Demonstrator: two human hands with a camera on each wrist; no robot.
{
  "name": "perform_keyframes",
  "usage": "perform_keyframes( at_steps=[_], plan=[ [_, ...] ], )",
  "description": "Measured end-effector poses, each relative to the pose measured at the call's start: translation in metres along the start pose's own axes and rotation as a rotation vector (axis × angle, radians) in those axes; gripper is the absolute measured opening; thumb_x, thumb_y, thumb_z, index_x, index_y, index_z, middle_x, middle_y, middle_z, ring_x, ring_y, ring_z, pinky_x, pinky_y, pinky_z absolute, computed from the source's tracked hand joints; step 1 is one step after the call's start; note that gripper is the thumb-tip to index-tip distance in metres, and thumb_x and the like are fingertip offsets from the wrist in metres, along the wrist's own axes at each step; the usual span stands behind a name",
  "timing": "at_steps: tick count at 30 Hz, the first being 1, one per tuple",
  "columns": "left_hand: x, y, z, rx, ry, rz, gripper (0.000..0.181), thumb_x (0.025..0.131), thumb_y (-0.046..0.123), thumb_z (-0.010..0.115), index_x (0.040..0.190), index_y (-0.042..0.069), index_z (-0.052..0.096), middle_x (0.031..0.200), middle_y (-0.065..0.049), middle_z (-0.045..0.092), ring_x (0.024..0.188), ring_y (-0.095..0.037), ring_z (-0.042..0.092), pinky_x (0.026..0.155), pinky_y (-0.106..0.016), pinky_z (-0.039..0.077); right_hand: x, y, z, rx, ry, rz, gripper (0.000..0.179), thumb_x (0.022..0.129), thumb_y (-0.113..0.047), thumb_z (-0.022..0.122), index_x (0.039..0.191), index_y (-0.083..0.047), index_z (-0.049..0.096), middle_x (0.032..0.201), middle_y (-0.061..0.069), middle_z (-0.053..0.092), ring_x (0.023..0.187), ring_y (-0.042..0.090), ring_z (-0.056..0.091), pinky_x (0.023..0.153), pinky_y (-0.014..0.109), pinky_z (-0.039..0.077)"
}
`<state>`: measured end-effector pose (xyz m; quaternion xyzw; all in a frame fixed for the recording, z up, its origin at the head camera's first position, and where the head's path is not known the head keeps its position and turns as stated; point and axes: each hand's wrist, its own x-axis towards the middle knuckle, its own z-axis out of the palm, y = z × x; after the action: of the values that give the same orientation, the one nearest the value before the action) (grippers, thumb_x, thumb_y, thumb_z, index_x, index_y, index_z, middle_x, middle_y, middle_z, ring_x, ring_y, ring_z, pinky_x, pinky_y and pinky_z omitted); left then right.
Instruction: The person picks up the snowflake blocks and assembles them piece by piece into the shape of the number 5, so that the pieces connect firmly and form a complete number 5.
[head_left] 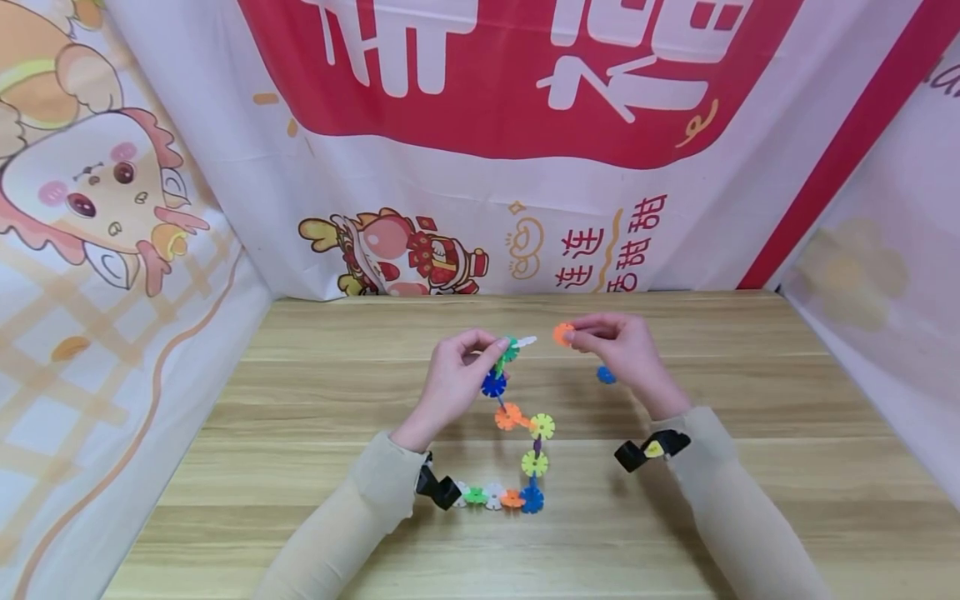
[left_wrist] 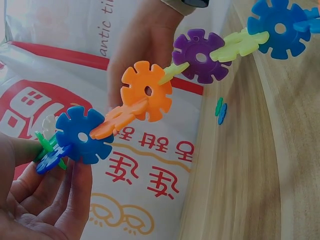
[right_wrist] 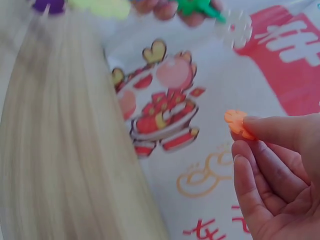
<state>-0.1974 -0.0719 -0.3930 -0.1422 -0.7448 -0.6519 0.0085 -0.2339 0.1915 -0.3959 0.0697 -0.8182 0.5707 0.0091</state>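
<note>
My left hand [head_left: 456, 371] pinches the upper end of a chain of slotted plastic snowflake discs [head_left: 508, 416]. At that end a green disc [head_left: 512, 350] and a white disc [head_left: 527, 342] stick out past the fingertips, with a blue disc [left_wrist: 84, 135] just beside them. From there the chain runs through orange, yellow, purple and blue discs down toward me, its near end turning left past a white disc [head_left: 493, 497]. To the right, my right hand [head_left: 626, 346] pinches a single orange snowflake disc [right_wrist: 239, 125] between thumb and fingers, apart from the chain.
On the wooden table [head_left: 360, 375], a loose blue disc [head_left: 606, 375] lies below the right hand; the left wrist view shows a green disc [left_wrist: 219, 106] beside it. A printed cloth [head_left: 420, 183] hangs along the table's back edge, with more cloth at both sides.
</note>
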Motion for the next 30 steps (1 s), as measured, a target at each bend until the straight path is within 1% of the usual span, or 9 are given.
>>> perform_keyframes(
  at_steps=[4, 7, 11, 16, 19, 22, 27, 30],
  plan=[
    [0.000, 0.000, 0.000, 0.002, -0.001, 0.004, 0.022, 0.102, 0.028, 0.065, 0.102, 0.007, 0.071, 0.094, -0.010, 0.071, 0.078, -0.030, 0.072, 0.069, -0.036, 0.061, -0.006, -0.011, 0.006, 0.078, -0.013, -0.055, 0.032, 0.092, -0.027, 0.080, 0.113, -0.004, 0.075, 0.102, 0.008, 0.076, 0.091, 0.024, 0.071, 0.079, 0.032, 0.059],
    [0.000, 0.000, 0.000, 0.006, 0.000, 0.005, 0.022, 0.102, 0.028, 0.065, 0.102, 0.007, 0.071, 0.094, -0.009, 0.071, 0.077, -0.028, 0.072, 0.069, -0.036, 0.061, -0.009, -0.019, 0.009, 0.113, -0.029, -0.086, 0.032, 0.093, -0.028, 0.079, 0.114, -0.004, 0.075, 0.103, 0.009, 0.076, 0.092, 0.024, 0.070, 0.082, 0.035, 0.059],
    [0.000, 0.000, 0.000, 0.007, -0.001, 0.002, 0.021, 0.102, 0.028, 0.065, 0.102, 0.007, 0.071, 0.094, -0.008, 0.071, 0.076, -0.026, 0.072, 0.069, -0.036, 0.061, -0.012, -0.025, 0.013, 0.114, -0.044, -0.090, 0.031, 0.094, -0.029, 0.077, 0.115, -0.007, 0.075, 0.107, 0.006, 0.075, 0.097, 0.024, 0.069, 0.085, 0.037, 0.058],
    [0.000, 0.000, 0.000, 0.014, -0.007, -0.006, 0.021, 0.103, 0.028, 0.065, 0.101, 0.009, 0.070, 0.094, -0.008, 0.071, 0.076, -0.025, 0.073, 0.070, -0.037, 0.061, -0.012, -0.027, 0.016, 0.096, -0.046, -0.091, 0.030, 0.095, -0.030, 0.076, 0.117, -0.009, 0.076, 0.110, 0.004, 0.075, 0.100, 0.024, 0.068, 0.085, 0.033, 0.057],
    [-0.001, 0.001, 0.000, 0.009, -0.011, -0.007, 0.021, 0.103, 0.029, 0.065, 0.101, 0.009, 0.070, 0.096, -0.012, 0.072, 0.077, -0.028, 0.073, 0.070, -0.037, 0.061, -0.012, -0.028, 0.017, 0.098, -0.052, -0.098, 0.031, 0.094, -0.031, 0.077, 0.116, -0.010, 0.076, 0.110, 0.004, 0.075, 0.100, 0.024, 0.068, 0.087, 0.037, 0.057],
    [-0.001, 0.000, 0.001, 0.001, -0.012, -0.005, 0.022, 0.103, 0.029, 0.065, 0.100, 0.008, 0.070, 0.094, -0.013, 0.072, 0.077, -0.031, 0.073, 0.069, -0.037, 0.061, -0.013, -0.030, 0.018, 0.098, -0.060, -0.103, 0.030, 0.094, -0.031, 0.077, 0.116, -0.010, 0.076, 0.109, 0.004, 0.075, 0.099, 0.025, 0.068, 0.087, 0.040, 0.057],
    [-0.001, -0.003, 0.005, -0.006, 0.024, 0.004, 0.023, 0.101, 0.029, 0.067, 0.099, 0.007, 0.071, 0.087, -0.007, 0.073, 0.077, -0.034, 0.072, 0.066, -0.036, 0.061, -0.014, -0.031, 0.024, 0.115, -0.055, -0.090, 0.027, 0.094, -0.026, 0.077, 0.115, -0.008, 0.076, 0.107, 0.005, 0.075, 0.096, 0.024, 0.069, 0.084, 0.035, 0.058],
    [-0.002, -0.005, 0.007, -0.008, 0.050, 0.016, 0.022, 0.100, 0.029, 0.068, 0.099, 0.007, 0.072, 0.085, -0.006, 0.073, 0.077, -0.035, 0.072, 0.065, -0.035, 0.061, -0.014, -0.030, 0.028, 0.157, -0.041, -0.077, 0.027, 0.095, -0.021, 0.076, 0.115, -0.004, 0.075, 0.105, 0.007, 0.075, 0.092, 0.023, 0.069, 0.082, 0.034, 0.059]
  ],
)
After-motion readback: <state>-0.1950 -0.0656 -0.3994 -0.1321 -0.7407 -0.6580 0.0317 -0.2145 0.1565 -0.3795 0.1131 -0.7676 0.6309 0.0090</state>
